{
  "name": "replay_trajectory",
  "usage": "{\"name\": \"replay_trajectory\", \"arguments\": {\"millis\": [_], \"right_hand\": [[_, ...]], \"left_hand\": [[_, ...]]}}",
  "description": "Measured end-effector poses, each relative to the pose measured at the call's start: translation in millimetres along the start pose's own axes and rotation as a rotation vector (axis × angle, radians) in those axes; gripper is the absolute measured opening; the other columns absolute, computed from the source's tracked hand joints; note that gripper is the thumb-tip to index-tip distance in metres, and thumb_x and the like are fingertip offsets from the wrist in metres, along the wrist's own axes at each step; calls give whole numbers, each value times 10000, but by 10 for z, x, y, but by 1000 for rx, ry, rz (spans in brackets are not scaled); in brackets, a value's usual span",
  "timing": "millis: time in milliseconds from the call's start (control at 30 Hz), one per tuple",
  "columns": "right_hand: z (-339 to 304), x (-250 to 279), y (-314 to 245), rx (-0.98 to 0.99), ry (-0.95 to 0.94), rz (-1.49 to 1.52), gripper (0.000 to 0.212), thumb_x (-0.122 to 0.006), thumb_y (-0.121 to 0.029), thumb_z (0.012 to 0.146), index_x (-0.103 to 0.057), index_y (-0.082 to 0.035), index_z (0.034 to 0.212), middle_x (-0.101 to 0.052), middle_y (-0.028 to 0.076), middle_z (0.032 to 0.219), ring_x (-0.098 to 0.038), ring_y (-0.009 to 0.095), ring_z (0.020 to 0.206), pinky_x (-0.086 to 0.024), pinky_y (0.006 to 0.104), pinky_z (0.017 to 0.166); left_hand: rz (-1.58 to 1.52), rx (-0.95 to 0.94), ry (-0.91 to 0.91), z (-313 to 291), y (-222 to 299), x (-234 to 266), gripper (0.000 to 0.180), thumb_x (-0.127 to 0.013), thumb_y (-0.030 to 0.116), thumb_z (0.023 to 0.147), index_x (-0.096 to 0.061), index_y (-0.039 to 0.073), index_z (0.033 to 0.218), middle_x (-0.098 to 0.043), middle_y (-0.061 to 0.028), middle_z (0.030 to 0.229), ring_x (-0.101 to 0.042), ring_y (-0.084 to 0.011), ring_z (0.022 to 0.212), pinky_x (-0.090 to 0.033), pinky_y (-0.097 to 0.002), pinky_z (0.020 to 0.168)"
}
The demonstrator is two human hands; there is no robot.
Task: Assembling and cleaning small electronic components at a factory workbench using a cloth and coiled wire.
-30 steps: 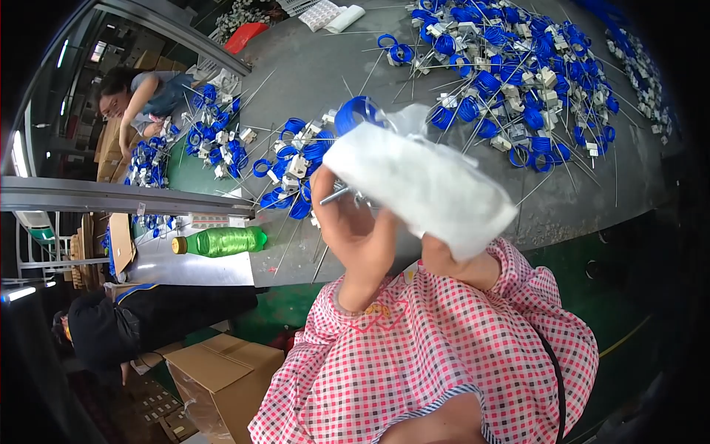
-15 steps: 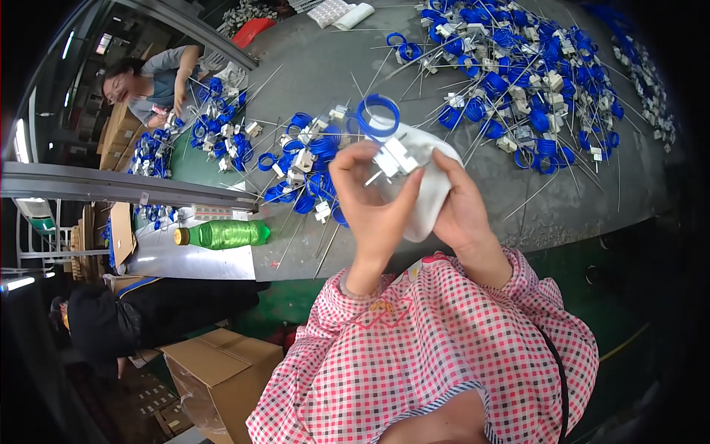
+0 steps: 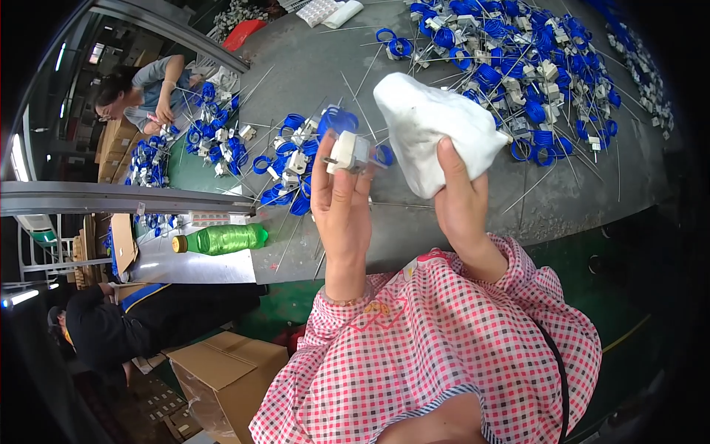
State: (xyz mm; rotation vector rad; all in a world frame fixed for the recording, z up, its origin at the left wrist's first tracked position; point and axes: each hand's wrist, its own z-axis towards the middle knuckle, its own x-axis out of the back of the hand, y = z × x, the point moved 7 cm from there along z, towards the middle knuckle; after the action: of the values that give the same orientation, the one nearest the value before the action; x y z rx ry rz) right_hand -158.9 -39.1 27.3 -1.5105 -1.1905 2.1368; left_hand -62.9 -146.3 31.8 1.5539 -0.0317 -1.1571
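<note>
My left hand (image 3: pixel 342 222) is closed, its thumb and fingers pinching a white block-shaped part (image 3: pixel 350 152) with metal prongs. A blurred blue coil (image 3: pixel 338 120) shows just beyond that part and seems to belong to it. In my right hand (image 3: pixel 462 211) is a bunched white cloth (image 3: pixel 436 122), with the thumb pressed on its near side and the other fingers mostly hidden behind it. The cloth and the part are apart. Beyond my left hand lies a small pile of similar blue-coiled parts (image 3: pixel 293 161) with thin metal rods.
A large heap of blue-coiled parts (image 3: pixel 518 74) covers the table's far right. A green bottle (image 3: pixel 225 239) lies on its side at the left, by a metal rail (image 3: pixel 111 198). A co-worker (image 3: pixel 151 92) sits across at the upper left. A cardboard box (image 3: pixel 225 359) stands below the table.
My hands have moved apart. The cloth, earlier behind the part, is now raised to the right in my right hand; my left hand has turned and shifted left with the part.
</note>
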Motion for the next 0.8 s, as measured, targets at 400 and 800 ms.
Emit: {"name": "replay_trajectory", "arguments": {"millis": [400,800], "right_hand": [[-198,-428,-119,524,-407,-516,405,-518,-3,761,-365,53,1131,-493,135,1047,-466,185,1000,-348,281,843],[-21,77,-149,105,176,10,324,-459,-166,830,-418,13,1096,-514,93,1011,-519,171,902,-408,288,779]], "left_hand": [[398,-214,128,-176,87,-73,467,-521,-58,754,-341,-47,1185,-461,-119,1114,-481,-146,956,-398,-244,788],[176,-220,-8,32,143,-40,480,-555,107,789,-334,-19,1196,-467,-78,1095,-479,-141,946,-384,-252,797]]}}
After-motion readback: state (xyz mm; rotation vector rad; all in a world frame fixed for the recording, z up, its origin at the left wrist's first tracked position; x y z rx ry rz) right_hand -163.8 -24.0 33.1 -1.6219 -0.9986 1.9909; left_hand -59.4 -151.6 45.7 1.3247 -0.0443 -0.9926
